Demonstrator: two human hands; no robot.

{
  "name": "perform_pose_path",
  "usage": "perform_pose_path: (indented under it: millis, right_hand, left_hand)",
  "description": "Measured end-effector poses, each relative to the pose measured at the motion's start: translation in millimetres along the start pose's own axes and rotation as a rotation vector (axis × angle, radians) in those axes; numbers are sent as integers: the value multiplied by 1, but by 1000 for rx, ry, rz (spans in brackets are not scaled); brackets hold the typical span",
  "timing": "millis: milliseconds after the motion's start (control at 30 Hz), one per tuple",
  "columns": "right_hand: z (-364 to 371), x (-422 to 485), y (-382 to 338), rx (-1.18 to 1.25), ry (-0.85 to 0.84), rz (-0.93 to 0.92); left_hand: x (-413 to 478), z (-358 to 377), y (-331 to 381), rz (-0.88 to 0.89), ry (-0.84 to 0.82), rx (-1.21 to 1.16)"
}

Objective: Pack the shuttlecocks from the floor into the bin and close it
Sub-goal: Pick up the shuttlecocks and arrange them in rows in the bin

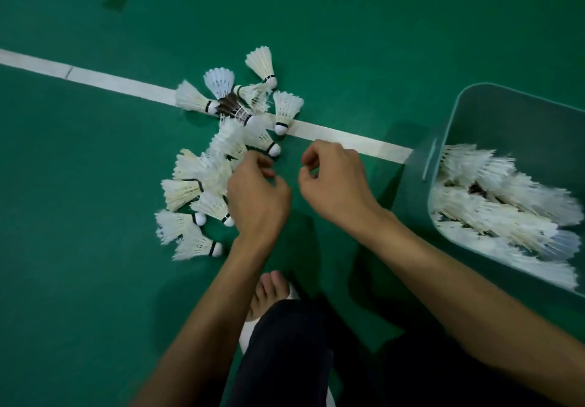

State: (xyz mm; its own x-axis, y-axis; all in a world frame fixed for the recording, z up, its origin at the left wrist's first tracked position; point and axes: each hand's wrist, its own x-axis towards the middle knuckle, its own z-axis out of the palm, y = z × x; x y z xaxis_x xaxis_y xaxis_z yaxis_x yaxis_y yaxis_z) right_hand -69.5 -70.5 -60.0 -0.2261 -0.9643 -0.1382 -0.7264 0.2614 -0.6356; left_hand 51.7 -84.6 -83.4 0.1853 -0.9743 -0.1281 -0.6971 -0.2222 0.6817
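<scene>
Roughly halfway, by my judgement: the bin (430, 159) at the right edge of the frame already holds a thick heap of packed shuttlecocks (500, 204), while a loose cluster of shuttlecocks (205, 178) lies on the floor (95, 185) left of centre, some of them across the white line (110, 82). Those are left to gather, and the closing is not yet done; no lid is in view.

Both hands hover low between the cluster and the bin. The left hand (258, 197) has its fingers curled at the right edge of the cluster, right against the feathers; whether it pinches one I cannot tell. The right hand (335, 181), just beside it and apart from any shuttlecock, has fingers and thumb curled inward with nothing seen in them.

The shuttlecocks are flared cones of white feathers, some frayed and yellowish, each ending in a small rounded white cork with a dark band above it. One dark-feathered shuttlecock (229, 105) sits in the upper part of the cluster. The bin is translucent pale plastic, rectangular with rounded corners and a slot handle in its near wall. The floor is a matte green court surface. A foot (269, 292) in a white strap shows at lower centre.
</scene>
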Motion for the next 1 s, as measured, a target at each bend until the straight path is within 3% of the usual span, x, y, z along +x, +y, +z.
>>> perform_pose_path:
  millis: [133, 233, 400, 533, 733, 833, 1000]
  right_hand:
    - [41, 16, -4, -91, -119, -25]
    - [68, 26, -20, -110, -139, -159]
    - [101, 35, -31, -276, -244, -312]
    - [96, 30, -23, -301, -115, -200]
    - [64, 20, -17, -453, -117, -75]
    - [51, 20, -17, -466, -113, -68]
    - [33, 14, -18, -441, -133, -18]
  left_hand:
    - [-14, -13, -39, -228, 315, -52]
    - [-17, -14, -64, -299, 444, -134]
    - [9, -6, -73, -327, 348, 5]
    - [36, 5, -63, -319, 314, 203]
    - [55, 11, -61, -133, 297, 387]
    - [39, 3, -49, -35, 247, 292]
    - [17, -12, -29, -45, 131, 169]
